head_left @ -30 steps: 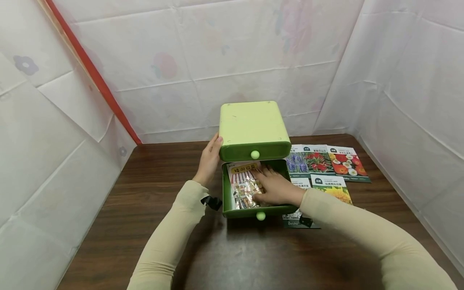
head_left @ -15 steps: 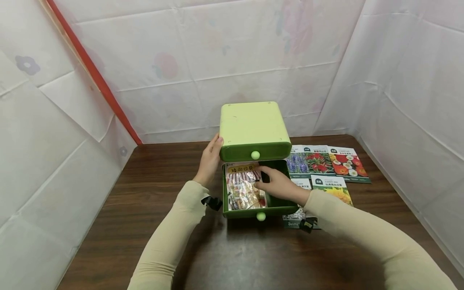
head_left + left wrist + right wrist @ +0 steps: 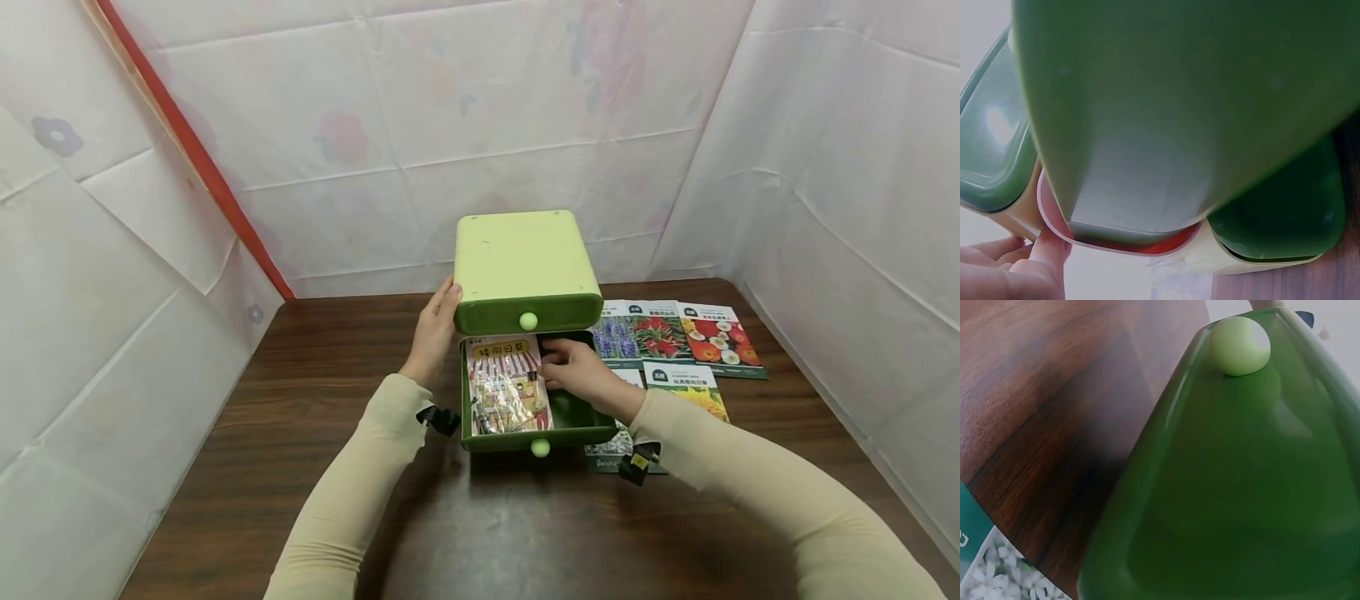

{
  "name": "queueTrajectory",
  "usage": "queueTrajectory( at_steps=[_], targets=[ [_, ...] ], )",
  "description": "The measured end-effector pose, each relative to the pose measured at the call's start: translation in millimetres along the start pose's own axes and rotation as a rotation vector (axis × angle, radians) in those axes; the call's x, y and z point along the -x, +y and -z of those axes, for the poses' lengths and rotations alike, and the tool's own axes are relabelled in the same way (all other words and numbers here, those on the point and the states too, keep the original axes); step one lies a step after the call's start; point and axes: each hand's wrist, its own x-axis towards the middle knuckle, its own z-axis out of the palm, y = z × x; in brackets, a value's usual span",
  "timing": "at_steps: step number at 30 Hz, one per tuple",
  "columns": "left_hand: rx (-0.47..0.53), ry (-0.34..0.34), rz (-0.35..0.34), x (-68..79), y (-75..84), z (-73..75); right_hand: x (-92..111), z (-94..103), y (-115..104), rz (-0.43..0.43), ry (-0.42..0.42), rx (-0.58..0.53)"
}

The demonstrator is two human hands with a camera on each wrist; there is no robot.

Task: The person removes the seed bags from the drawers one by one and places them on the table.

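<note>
A small drawer cabinet [image 3: 525, 250] with a pale yellow-green top stands at the table's back. Its pulled-out green drawer [image 3: 498, 442] holds a picture seed packet [image 3: 504, 392] lying face up along the left side. My left hand [image 3: 431, 335] rests against the cabinet's left side, thumb near the front corner. In the left wrist view, the fingers [image 3: 1047, 253] touch the casing beside the pink opening. My right hand [image 3: 588, 379] is inside the drawer, fingers bent, tips right at the packet's right edge; I cannot tell whether they pinch it. The right wrist view shows the drawer front and round knob [image 3: 1239, 347].
Several flower seed packets lie to the right of the cabinet, among them a red-and-white flower one [image 3: 722, 340] and a yellow sunflower one [image 3: 688, 388]. A white-flower packet [image 3: 611, 446] lies partly under the right forearm. White sheeting [image 3: 360, 208] walls the dark wooden table [image 3: 337, 375].
My right hand has drawn back from pressing flat on the packet to its right edge, fingers now bent. The packet's front shows more fully. The left hand and cabinet have stayed in place.
</note>
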Motion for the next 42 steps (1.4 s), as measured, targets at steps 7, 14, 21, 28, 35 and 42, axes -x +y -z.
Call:
queueTrajectory(
  at_steps=[7, 14, 21, 28, 35, 42],
  targets=[
    [-0.003, 0.005, -0.003, -1.5, -1.5, -0.3, -4.5, -1.2, 2.6, -0.083, -0.028, -0.019],
    [0.005, -0.004, -0.008, -2.0, -2.2, 0.1, -7.3, -6.6, 5.7, -0.146, -0.03, 0.058],
    [0.014, -0.017, -0.011, -0.8, -1.2, 0.3, -7.0, -9.0, 7.7, -0.128, -0.049, 0.087],
    [-0.012, -0.011, 0.002, 0.9, 1.2, -0.2, -4.8, -5.3, 4.0, -0.098, -0.028, 0.12],
    [-0.029, -0.005, -0.001, -3.4, -4.4, 1.1, -1.5, 1.7, -2.0, -0.073, -0.028, 0.099],
    [-0.017, 0.017, -0.022, -17.3, -27.0, 4.5, 3.8, 13.7, -5.7, -0.09, -0.072, 0.0]
  ],
)
